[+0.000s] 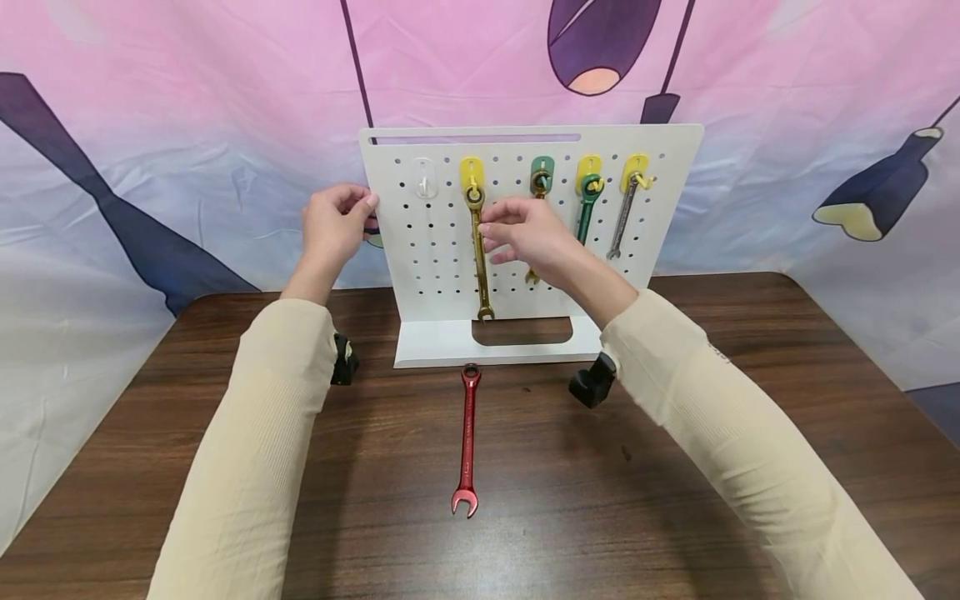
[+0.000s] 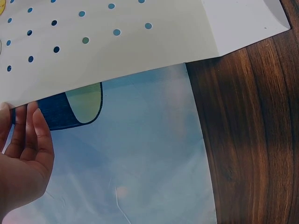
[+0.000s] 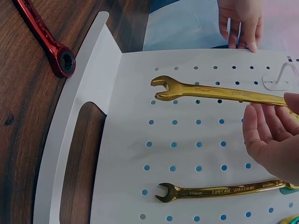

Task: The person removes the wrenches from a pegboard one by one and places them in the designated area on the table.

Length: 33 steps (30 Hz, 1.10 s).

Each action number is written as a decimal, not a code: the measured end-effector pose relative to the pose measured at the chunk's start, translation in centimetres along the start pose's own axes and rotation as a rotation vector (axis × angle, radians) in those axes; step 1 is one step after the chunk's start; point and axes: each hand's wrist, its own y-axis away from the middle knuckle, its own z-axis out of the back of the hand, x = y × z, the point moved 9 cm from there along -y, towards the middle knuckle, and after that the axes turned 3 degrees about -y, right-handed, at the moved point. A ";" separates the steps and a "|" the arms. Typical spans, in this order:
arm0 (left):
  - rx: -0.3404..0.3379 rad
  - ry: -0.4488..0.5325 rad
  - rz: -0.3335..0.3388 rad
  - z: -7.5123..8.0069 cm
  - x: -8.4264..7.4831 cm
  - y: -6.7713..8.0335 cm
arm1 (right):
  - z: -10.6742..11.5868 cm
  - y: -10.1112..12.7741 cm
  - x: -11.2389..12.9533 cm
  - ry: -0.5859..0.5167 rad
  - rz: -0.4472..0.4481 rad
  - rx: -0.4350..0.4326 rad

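A white pegboard (image 1: pixel 442 275) stands on the table. My left hand (image 1: pixel 335 227) grips its left edge, thumb at the front and fingers behind, as the left wrist view also shows of this hand (image 2: pixel 29 154). A gold combination wrench (image 1: pixel 480 258) hangs from a yellow hook (image 1: pixel 472 171). My right hand (image 1: pixel 528 237) pinches that wrench by its upper shaft; in the right wrist view the thumb and fingers of the hand (image 3: pixel 275 140) lie on either side of it. On the table in front lies a red combination wrench (image 1: pixel 468 442).
Right of the held wrench hang a second gold wrench (image 3: pixel 224 191), a green wrench (image 1: pixel 587 208) and a small silver wrench (image 1: pixel 622 218). A clear hook (image 1: pixel 424 179) at the left bears nothing. The brown table (image 1: pixel 405 467) meets a patterned cloth (image 1: pixel 225 167) behind.
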 end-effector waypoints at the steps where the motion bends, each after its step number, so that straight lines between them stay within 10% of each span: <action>1: 0.000 0.001 0.000 0.0 0.0 0.0 | 0.0 0.0 0.0 -0.004 0.000 0.000; 28: -0.008 0.009 -0.012 0.0 0.0 0.0 | 0.0 0.6 1.0 -0.001 -0.007 -0.027; 33: 0.005 0.087 -0.037 -0.8 2.8 -2.9 | 0.0 0.8 1.3 -0.031 0.005 -0.030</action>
